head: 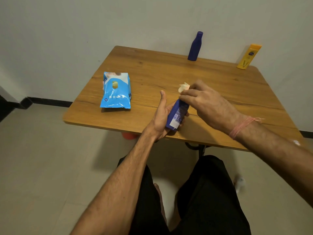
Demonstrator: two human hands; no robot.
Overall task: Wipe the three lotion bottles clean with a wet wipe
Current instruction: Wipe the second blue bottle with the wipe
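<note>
A blue lotion bottle (177, 114) with a white label lies tilted in my left hand (160, 117), just above the table's near edge. My right hand (205, 103) pinches a crumpled white wet wipe (183, 87) against the bottle's upper end, which its fingers hide. A dark purple-blue bottle (195, 46) stands upright at the table's far edge. A yellow bottle (249, 56) stands upright at the far right corner.
A light-blue pack of wet wipes (116, 90) lies flat on the left part of the wooden table (152, 72). The table stands against a white wall. My legs in dark trousers are below the near edge, above a tiled floor.
</note>
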